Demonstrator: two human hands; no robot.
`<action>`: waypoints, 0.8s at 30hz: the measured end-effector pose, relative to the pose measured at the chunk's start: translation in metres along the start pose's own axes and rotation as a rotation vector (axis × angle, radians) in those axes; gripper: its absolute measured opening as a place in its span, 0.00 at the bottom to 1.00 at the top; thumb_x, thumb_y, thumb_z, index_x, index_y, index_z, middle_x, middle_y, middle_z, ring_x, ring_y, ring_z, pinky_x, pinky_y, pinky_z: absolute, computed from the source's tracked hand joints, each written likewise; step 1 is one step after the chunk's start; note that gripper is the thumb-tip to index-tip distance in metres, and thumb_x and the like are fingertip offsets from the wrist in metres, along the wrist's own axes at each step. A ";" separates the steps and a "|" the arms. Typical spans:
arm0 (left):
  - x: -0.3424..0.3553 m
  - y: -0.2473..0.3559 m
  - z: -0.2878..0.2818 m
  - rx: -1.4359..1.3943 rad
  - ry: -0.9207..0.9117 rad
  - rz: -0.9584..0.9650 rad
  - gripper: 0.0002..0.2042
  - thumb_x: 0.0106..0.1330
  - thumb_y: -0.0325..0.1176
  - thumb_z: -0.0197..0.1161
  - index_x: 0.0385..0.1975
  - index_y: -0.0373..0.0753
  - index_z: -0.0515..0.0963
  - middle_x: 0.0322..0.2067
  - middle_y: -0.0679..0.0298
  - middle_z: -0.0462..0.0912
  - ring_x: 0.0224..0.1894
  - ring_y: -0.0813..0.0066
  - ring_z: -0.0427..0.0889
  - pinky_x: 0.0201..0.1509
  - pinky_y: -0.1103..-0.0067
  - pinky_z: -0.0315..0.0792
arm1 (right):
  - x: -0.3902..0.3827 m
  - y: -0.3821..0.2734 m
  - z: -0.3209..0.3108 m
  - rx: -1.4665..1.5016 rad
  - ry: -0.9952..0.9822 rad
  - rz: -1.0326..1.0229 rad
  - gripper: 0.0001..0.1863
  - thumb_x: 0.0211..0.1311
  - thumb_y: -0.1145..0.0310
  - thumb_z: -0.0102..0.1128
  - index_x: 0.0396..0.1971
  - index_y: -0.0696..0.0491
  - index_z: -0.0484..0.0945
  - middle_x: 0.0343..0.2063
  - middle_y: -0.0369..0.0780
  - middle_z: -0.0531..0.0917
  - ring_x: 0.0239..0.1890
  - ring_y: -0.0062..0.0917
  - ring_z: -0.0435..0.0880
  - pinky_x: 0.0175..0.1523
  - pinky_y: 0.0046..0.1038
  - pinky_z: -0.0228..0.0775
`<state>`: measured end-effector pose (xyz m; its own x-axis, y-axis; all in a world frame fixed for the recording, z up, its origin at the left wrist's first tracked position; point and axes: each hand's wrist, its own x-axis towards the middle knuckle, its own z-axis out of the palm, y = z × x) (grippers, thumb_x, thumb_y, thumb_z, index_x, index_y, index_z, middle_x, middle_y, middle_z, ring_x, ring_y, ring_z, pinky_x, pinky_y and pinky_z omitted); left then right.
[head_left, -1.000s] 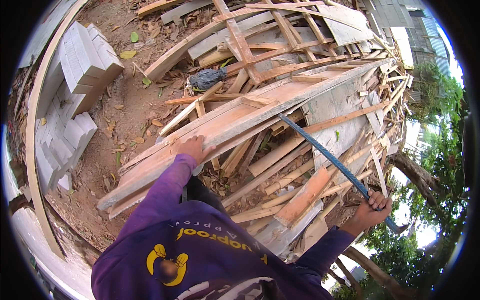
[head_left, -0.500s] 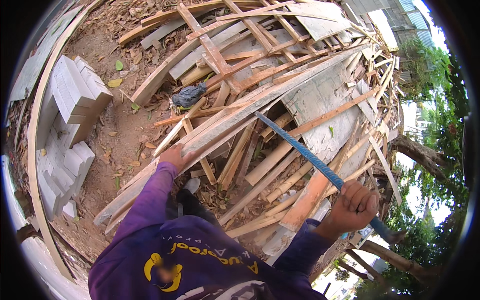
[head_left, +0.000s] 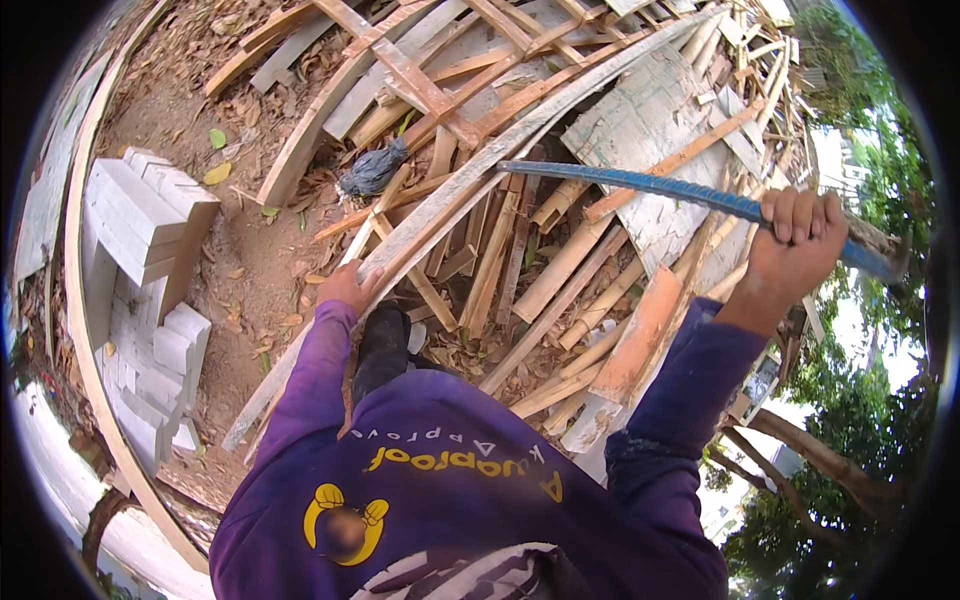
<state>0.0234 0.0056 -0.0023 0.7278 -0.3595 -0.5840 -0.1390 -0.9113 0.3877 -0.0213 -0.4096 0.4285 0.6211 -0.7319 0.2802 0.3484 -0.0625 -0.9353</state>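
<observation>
You wear a purple shirt [head_left: 400,450] with yellow and white printing, and your dark trouser leg [head_left: 380,350] shows beside it. Your left hand [head_left: 347,288] lies over the edge of the long board [head_left: 445,210], its thumb on the side toward you; some fingers are hidden, so you cannot tell how tightly it is closed. The board runs slantwise from beside your left sleeve up to the top of the view, across the scrap wood.

Your right hand [head_left: 800,235], out to your right, is closed in a fist around a blue metal bar [head_left: 640,182], near its bent end. The bar reaches leftward, its other end at the long board's edge; whether it is wedged under there, you cannot tell.

Past your leg, loose sticks and an orange-brown plank [head_left: 640,335] lie on leafy ground. A pale, worn sheet [head_left: 650,140] lies beyond the bar. On the far side of the board are a grey bundle [head_left: 373,170] and crossed wooden strips [head_left: 425,90]. Pale blocks [head_left: 140,220] stand stacked to your left, and trees [head_left: 830,480] fill the right side.
</observation>
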 end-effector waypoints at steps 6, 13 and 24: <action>0.007 -0.008 0.011 -0.097 0.023 0.058 0.35 0.70 0.67 0.54 0.61 0.42 0.77 0.51 0.44 0.85 0.53 0.44 0.85 0.58 0.56 0.77 | 0.008 0.028 0.050 -0.066 -0.153 0.016 0.22 0.75 0.64 0.50 0.17 0.46 0.58 0.12 0.29 0.59 0.14 0.18 0.59 0.28 0.27 0.59; 0.032 -0.006 0.007 -0.236 0.168 0.099 0.36 0.69 0.65 0.57 0.58 0.35 0.78 0.54 0.43 0.81 0.58 0.46 0.80 0.64 0.60 0.73 | -0.012 0.044 0.070 -0.059 -0.316 0.074 0.19 0.71 0.67 0.49 0.17 0.45 0.58 0.10 0.30 0.59 0.12 0.17 0.56 0.25 0.26 0.56; 0.141 0.102 -0.030 -0.358 -0.194 0.092 0.41 0.71 0.67 0.54 0.65 0.31 0.74 0.61 0.40 0.79 0.64 0.46 0.78 0.70 0.62 0.69 | 0.028 0.054 0.066 -0.048 -0.529 0.123 0.18 0.72 0.64 0.51 0.20 0.45 0.59 0.12 0.29 0.62 0.14 0.15 0.59 0.28 0.25 0.59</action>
<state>0.1321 -0.1319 -0.0243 0.5788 -0.4983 -0.6455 0.0694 -0.7586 0.6478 0.0610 -0.3883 0.4004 0.9281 -0.2950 0.2273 0.2263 -0.0381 -0.9733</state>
